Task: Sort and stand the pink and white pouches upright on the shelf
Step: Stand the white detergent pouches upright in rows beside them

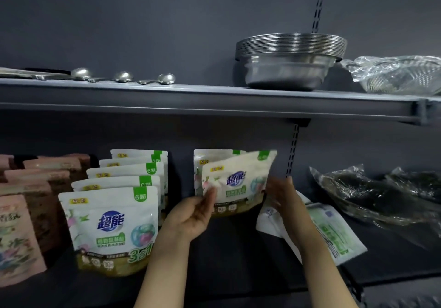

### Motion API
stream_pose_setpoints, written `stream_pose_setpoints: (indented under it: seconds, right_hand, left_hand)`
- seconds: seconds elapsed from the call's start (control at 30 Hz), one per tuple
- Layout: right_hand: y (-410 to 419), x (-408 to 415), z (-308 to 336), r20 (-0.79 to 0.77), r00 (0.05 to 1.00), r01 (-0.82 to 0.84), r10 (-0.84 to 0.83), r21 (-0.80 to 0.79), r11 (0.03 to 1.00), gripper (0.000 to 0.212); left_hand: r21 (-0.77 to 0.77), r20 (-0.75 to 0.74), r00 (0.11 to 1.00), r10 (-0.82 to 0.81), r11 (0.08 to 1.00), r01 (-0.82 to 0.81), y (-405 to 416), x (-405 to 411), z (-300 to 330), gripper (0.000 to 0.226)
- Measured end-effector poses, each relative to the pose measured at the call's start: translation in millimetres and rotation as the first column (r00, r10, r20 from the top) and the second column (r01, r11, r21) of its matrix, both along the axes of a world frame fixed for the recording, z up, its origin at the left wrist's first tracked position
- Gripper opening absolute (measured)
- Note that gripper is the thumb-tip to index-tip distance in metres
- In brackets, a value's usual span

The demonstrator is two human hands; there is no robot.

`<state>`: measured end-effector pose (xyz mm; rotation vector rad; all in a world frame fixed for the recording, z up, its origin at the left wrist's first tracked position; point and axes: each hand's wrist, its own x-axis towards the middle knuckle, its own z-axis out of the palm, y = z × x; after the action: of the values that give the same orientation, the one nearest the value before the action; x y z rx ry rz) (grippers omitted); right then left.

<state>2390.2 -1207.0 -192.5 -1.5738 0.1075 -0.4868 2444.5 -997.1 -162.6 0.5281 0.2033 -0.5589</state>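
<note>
A white pouch is held upright over the dark lower shelf. My left hand pinches its lower left edge. My right hand is at its right edge with fingers straight. Another white pouch stands just behind it. To the left, a row of several white pouches stands upright, front to back. Pink pouches stand in rows at the far left. Two white pouches lie flat on the shelf, partly under my right forearm.
Crumpled clear plastic bags lie at the right of the lower shelf. The upper shelf carries metal spoons, a stack of steel bowls and a bagged strainer. A slotted upright rail runs behind.
</note>
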Motion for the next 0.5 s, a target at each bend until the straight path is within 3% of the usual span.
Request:
stream_pose_setpoints:
  seconds: [0.1,0.2,0.23,0.4,0.5]
  right_hand:
    - [4,-6,2,0.037,0.995,-0.093,0.096,-0.073,0.993,0.045]
    - [4,-5,0,0.058,0.992,-0.117,0.116,0.008,0.993,0.082]
    - [4,-4,-2,0.051,0.989,-0.138,0.136,0.036,0.990,0.084]
    - [12,-6,-3,0.045,0.975,-0.220,0.216,0.146,0.964,0.041]
    - [14,-5,-5,0.027,0.986,-0.167,0.165,0.144,0.975,0.043]
  left_hand:
    - [-0.105,-0.032,0.999,-0.035,0.994,0.031,1,-1,4,0.019]
    - [-0.123,-0.021,0.997,-0.076,0.990,0.073,-1,-4,7,0.022]
    - [-0.111,0.000,0.995,-0.103,0.988,0.103,-2,-7,8,0.023]
    - [0.076,0.187,0.960,-0.209,0.977,0.198,-7,-14,14,0.029]
    - [0.306,0.290,0.933,-0.213,0.944,0.120,-13,-15,15,0.031]
